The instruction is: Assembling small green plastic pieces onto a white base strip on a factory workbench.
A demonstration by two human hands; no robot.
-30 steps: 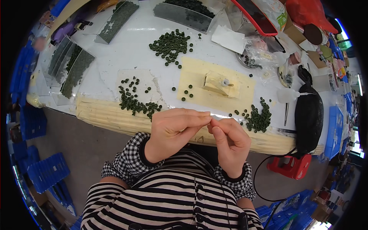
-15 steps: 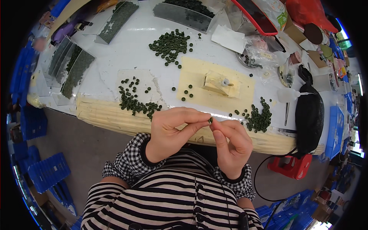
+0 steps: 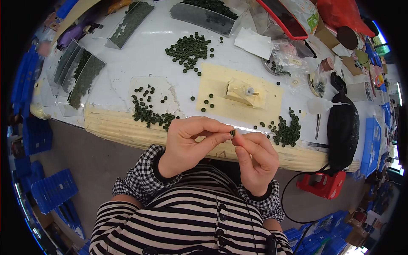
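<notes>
A small dark green round piece is pinched between the thumb and forefinger of my left hand, just off the table's front edge. From the other side my right hand meets it with its fingertips; its thumb lies bent lower down against the fingers. Most of the piece is hidden by the fingers. Similar round pieces lie in a heap beyond my right hand and in another heap farther back. Beyond my left hand is a pile of dark green pieces, some looking cone-shaped.
A cream block with a small upright fitting sits on a yellow sheet. Clear trays of dark green pieces stand at the back and left. To the right are a squeeze bottle, a black bag and a red-edged phone.
Both hands stay together around the small piece. My left hand has shifted and tilted slightly, its wrist a little to the left and upward. Nothing on the table has moved.
</notes>
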